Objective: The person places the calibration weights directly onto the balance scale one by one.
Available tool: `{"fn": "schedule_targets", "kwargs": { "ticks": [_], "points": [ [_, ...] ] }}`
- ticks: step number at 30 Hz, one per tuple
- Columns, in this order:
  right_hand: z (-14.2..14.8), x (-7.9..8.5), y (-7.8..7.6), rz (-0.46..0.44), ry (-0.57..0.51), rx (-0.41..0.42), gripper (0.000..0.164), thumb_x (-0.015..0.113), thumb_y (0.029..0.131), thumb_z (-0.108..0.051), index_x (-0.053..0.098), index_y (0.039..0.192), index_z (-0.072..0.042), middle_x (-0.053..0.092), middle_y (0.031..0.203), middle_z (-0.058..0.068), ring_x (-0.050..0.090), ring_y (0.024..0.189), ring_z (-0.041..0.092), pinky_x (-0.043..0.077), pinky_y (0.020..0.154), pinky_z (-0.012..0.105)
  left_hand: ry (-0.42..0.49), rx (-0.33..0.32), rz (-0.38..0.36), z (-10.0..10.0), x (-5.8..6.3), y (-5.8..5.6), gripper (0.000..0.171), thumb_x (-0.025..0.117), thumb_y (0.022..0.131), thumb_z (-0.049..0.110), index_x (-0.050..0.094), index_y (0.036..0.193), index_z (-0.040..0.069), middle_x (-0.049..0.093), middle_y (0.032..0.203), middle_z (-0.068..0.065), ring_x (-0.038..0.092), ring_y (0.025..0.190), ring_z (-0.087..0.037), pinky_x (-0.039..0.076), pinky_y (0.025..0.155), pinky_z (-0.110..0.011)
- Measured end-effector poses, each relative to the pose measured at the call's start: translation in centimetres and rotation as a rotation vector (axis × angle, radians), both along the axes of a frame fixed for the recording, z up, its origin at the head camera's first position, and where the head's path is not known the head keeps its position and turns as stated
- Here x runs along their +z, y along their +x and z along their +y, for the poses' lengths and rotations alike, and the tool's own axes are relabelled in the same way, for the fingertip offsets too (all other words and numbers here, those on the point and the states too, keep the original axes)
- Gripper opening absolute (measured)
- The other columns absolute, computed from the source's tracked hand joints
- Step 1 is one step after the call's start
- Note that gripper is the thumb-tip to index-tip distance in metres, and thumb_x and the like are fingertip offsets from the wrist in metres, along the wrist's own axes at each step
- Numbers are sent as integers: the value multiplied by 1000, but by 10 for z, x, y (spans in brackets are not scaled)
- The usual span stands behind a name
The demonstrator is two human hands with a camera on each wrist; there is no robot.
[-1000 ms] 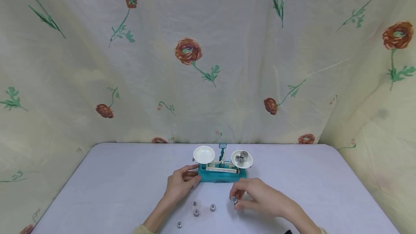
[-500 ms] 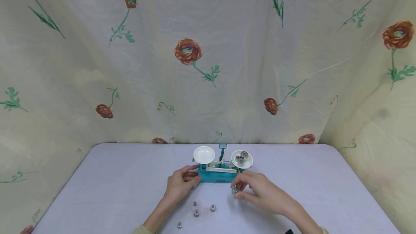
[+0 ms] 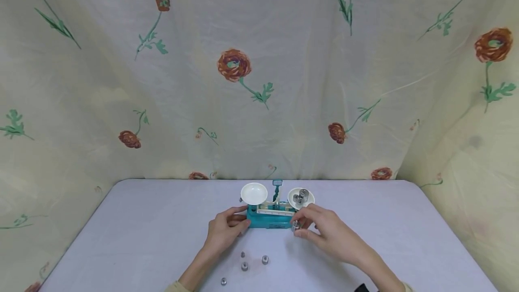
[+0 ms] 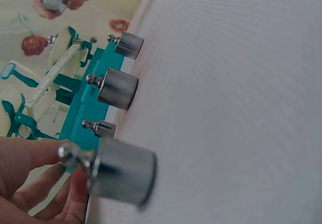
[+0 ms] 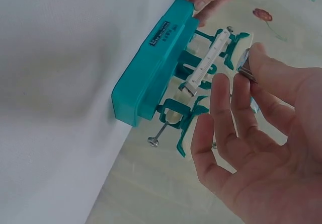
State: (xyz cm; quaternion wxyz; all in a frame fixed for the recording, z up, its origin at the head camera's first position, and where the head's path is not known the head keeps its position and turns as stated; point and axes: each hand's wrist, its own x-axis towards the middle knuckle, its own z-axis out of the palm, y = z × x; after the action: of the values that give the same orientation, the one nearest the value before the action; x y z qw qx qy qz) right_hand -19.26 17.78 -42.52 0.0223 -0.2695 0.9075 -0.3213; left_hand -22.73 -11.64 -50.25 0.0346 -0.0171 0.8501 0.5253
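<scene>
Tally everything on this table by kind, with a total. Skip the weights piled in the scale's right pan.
Teal balance scale: 1
Metal weights standing loose on the table: 4
Metal weight pinched in the right hand: 1
Total: 6

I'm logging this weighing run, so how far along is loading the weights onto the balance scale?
Done: several metal weights already sit in the right pan; the left pan is empty. In hand: the right hand pinches one weight just below that pan, while the left hand holds the teal scale base. Left: four loose weights stand on the table.
</scene>
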Motion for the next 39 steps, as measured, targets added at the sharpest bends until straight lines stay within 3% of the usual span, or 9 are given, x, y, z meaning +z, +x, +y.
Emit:
{"fn": "schedule_targets", "kwargs": {
  "ticks": [10, 15, 39],
  "points": [
    [2, 0, -1, 125, -13, -68, 20, 78, 100, -27, 73, 118, -22, 71, 107, -11, 67, 94, 1, 56, 76, 23, 4, 8, -3, 0, 0, 0, 45, 80, 97, 19, 70, 141, 13, 80, 120, -14, 76, 87, -12, 64, 71, -27],
    [0, 0, -1, 174, -12, -127, 21, 81, 97, -23, 74, 117, -22, 71, 104, -12, 69, 95, 8, 57, 79, 25, -2, 15, -7, 1, 0, 1, 44, 80, 98, 19, 70, 141, 13, 80, 120, -14, 75, 87, -12, 64, 71, -27],
    [-2, -1, -8, 239, -3, -236, 27, 82, 96, -21, 77, 122, -17, 72, 104, -7, 70, 99, 13, 61, 87, 34, -3, 4, 8, -1, -1, 0, 44, 80, 97, 19, 71, 140, 14, 81, 117, -12, 74, 86, -10, 63, 70, -27]
  ]
}}
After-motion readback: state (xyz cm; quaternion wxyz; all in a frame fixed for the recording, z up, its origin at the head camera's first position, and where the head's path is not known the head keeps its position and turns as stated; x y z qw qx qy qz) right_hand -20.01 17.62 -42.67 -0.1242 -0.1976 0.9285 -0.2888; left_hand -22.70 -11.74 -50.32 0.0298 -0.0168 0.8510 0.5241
